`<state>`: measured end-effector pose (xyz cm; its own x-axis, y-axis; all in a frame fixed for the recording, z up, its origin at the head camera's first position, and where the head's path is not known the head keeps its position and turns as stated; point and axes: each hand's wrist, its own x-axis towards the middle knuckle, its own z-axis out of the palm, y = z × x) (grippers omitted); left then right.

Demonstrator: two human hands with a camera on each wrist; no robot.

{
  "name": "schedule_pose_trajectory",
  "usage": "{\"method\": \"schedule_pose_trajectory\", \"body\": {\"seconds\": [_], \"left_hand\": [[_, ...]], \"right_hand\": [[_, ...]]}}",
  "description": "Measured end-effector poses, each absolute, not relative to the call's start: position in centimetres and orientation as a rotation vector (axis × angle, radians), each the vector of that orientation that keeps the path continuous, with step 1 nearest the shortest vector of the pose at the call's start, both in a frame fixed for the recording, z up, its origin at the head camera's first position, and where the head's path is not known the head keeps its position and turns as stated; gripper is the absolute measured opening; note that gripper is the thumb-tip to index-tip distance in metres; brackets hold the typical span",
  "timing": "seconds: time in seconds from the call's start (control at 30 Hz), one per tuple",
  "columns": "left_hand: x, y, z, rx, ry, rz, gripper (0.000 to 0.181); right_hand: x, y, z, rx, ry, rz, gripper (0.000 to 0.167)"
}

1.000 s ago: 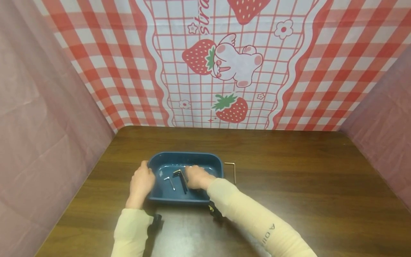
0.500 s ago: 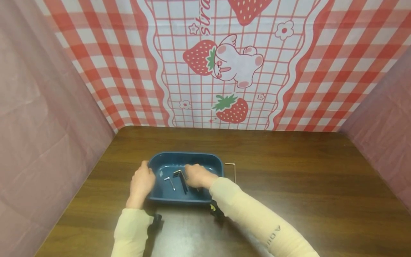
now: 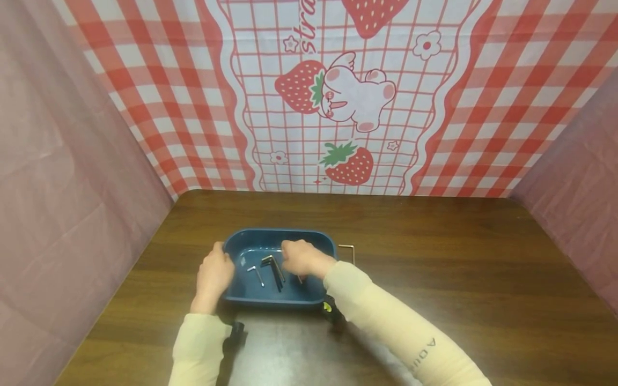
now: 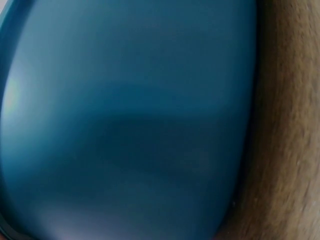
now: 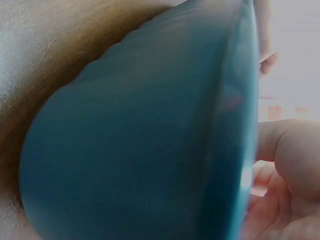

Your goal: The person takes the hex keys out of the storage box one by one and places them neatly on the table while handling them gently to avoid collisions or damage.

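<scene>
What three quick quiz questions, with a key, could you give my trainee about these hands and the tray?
1. True or false: the left hand touches the blue tray.
2. The gold-coloured L-shaped rod just beyond the tray's right end lies on: A, a plate; B, the table; C, a book.
3. Which hand is over the tray's right half?

Key: 1, true; 2, B; 3, the right hand.

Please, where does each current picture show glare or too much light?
Head view: pale glare on the table between the sleeves; left wrist view: a bright spot on the tray, at picture left; right wrist view: upper right corner washed out nearly white.
</scene>
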<state>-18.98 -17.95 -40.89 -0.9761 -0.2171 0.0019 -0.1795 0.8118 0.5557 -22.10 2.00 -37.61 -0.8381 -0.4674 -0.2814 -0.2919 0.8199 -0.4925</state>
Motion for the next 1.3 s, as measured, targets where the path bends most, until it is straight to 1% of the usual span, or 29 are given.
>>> {"method": "schedule_pose_trajectory", "body": {"seconds": [0.6, 0.83, 1.3], "left_hand": [[-18.9, -17.9, -40.9, 0.325, -2.926, -0.897, 0.04], [-18.9, -17.9, -40.6, 0.327, -2.916, -0.892, 0.039], [-18.9, -17.9, -40.8, 0.329, -2.925, -0.901, 0.039]], "right_hand": [[-21.8, 3.4, -36.6, -0.614, 2.636, -0.663, 0.007], [-22.0, 4.2, -36.2, -0.64, 2.66, -0.694, 0.006], [-22.3, 6.5, -36.2, -0.568, 2.673, -0.896, 0.007]]}}
